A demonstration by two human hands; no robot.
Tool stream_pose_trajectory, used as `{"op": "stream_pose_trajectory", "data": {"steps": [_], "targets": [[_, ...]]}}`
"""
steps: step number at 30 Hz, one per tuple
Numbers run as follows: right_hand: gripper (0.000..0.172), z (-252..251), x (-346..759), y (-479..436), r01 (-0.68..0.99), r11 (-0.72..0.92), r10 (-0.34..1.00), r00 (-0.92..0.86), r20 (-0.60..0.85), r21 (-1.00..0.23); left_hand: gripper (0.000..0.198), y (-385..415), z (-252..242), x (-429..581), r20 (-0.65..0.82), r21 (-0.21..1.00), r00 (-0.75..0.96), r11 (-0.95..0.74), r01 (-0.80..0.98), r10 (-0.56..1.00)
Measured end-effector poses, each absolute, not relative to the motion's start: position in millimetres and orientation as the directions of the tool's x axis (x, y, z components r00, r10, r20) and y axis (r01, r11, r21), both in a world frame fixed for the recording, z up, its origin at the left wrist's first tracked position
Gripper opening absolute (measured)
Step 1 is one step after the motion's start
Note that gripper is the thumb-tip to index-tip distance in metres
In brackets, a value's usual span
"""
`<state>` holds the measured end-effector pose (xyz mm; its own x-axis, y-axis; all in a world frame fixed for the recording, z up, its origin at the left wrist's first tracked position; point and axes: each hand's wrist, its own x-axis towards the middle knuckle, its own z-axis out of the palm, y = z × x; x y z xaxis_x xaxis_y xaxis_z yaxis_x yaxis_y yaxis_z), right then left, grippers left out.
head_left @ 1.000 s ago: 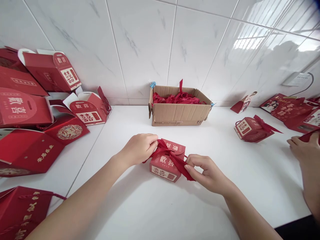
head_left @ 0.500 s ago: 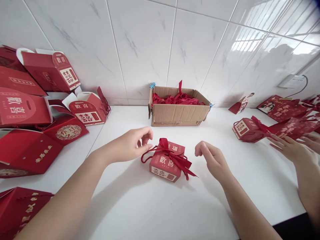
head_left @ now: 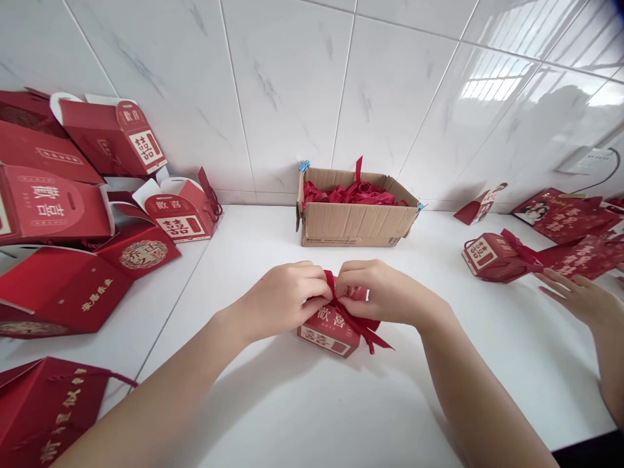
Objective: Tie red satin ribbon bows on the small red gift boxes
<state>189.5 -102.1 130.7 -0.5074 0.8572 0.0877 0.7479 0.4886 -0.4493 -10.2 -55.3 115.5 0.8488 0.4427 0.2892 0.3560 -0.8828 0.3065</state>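
Observation:
A small red gift box (head_left: pixel 327 335) with white and gold Chinese characters sits on the white tabletop in front of me. Red ribbon (head_left: pixel 363 325) is tied in a bow across its top, one tail hanging over the near right side. My left hand (head_left: pixel 297 296) pinches the ribbon at the knot from the left. From the right, my right hand (head_left: pixel 377 292) pinches the bow beside the knot, thumb and index finger almost meeting the left ones. Both hands cover much of the box's top and its cord handle.
A cardboard carton (head_left: pixel 351 224) heaped with red ribbons (head_left: pixel 348 194) stands by the tiled wall, clips at its corners. Several red boxes (head_left: pixel 180 218) are piled at left. At right lie a ribboned box (head_left: pixel 497 257), red bags (head_left: pixel 560 218) and another person's hand (head_left: pixel 580 296).
Both my hands have come in from the sides and closed on the ribbon at the bow. The whole view has shifted slightly, with things appearing further right.

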Motion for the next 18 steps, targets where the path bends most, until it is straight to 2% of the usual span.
{"op": "stream_pose_trajectory", "data": {"steps": [8,18], "targets": [[0.016,132.1,189.7,-95.4,0.779,0.483,0.843,-0.538,-0.029,-0.399,0.020,-52.6,115.0,-10.6,0.250,0.253,0.861,-0.888,0.383,0.443],[0.016,128.2,187.5,-88.4,0.729,0.555,0.802,-0.596,0.026,-0.402,0.022,-53.1,114.2,-9.5,0.204,0.284,0.853,-0.863,0.419,0.481]]}}
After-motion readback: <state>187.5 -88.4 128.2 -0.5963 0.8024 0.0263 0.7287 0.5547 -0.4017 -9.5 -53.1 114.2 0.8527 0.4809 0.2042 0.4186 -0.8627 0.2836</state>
